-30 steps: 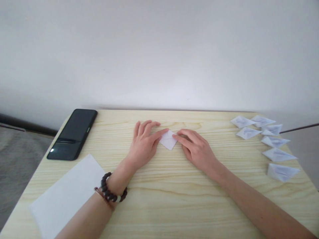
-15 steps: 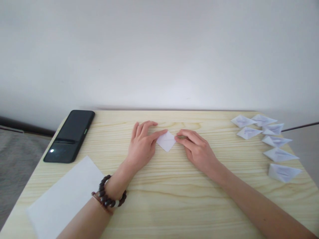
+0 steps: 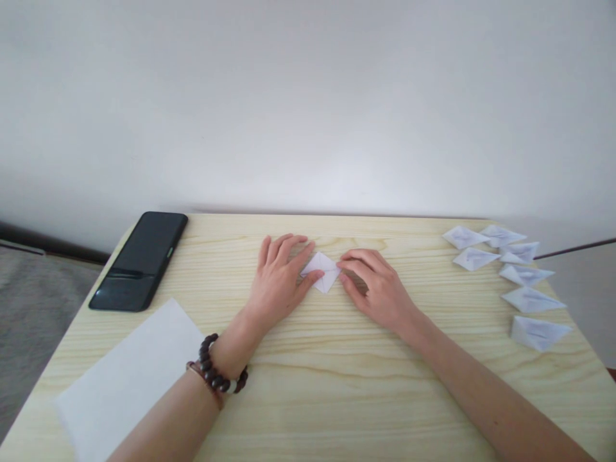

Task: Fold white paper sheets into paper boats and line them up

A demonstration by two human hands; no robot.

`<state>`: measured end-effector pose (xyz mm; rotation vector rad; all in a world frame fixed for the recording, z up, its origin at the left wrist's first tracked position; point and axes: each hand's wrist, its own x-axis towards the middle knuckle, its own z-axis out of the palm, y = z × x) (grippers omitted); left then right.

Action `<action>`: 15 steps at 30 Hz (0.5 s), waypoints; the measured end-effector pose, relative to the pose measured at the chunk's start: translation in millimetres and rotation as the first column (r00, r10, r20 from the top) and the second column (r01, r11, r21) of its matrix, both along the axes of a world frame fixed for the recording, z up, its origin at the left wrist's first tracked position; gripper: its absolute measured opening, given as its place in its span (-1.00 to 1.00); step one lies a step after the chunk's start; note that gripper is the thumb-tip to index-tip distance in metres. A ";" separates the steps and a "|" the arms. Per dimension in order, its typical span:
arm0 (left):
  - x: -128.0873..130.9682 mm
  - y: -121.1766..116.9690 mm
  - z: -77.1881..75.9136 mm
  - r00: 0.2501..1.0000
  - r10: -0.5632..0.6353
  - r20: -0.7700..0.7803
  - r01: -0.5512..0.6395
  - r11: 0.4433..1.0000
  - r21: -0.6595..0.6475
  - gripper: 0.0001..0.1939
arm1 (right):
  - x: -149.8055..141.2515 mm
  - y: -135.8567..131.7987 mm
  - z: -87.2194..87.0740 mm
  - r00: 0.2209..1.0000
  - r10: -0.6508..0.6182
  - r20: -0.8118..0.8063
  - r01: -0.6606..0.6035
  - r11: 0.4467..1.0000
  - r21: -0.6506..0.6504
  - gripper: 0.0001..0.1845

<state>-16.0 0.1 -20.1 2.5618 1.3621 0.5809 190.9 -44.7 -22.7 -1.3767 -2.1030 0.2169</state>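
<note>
A small white folded paper square (image 3: 322,270) lies on the light wooden table (image 3: 337,385), turned like a diamond. My left hand (image 3: 280,280), with a dark bead bracelet at the wrist, rests flat beside it, its thumb and forefinger pinching the paper's left corner. My right hand (image 3: 373,284) lies on the other side, fingertips pressed together on the paper's right corner. Both hands rest on the tabletop.
A black phone (image 3: 139,260) lies at the table's back left. A blank white sheet (image 3: 128,378) sits at the front left. Several folded white paper shapes (image 3: 510,273) are spread along the right edge. A pale wall stands behind the table.
My left thumb has moved onto the paper's left corner, so the hand now pinches it. The right fingers have closed in slightly on the right corner. The paper stayed in place.
</note>
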 end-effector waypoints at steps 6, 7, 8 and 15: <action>-1.2 3.4 -0.5 0.995 0.014 0.095 -0.011 1.000 -0.026 -0.70 | -10.3 16.8 -2.5 0.998 -0.060 0.037 0.062 0.996 -0.062 -0.66; -1.5 3.8 -0.1 0.992 0.022 0.127 -0.016 0.999 -0.046 -0.71 | -12.3 20.0 -2.6 0.997 -0.062 0.040 0.065 0.995 -0.076 -0.68; -1.7 4.1 0.5 0.986 0.031 0.165 -0.019 0.997 -0.071 -0.71 | -14.0 22.7 -2.4 0.997 -0.064 0.035 0.067 0.994 -0.083 -0.71; -1.1 6.8 4.6 0.862 0.131 0.489 0.051 0.939 -0.341 -0.70 | -14.5 25.7 2.6 0.991 0.017 -0.131 -0.035 0.990 -0.136 -0.83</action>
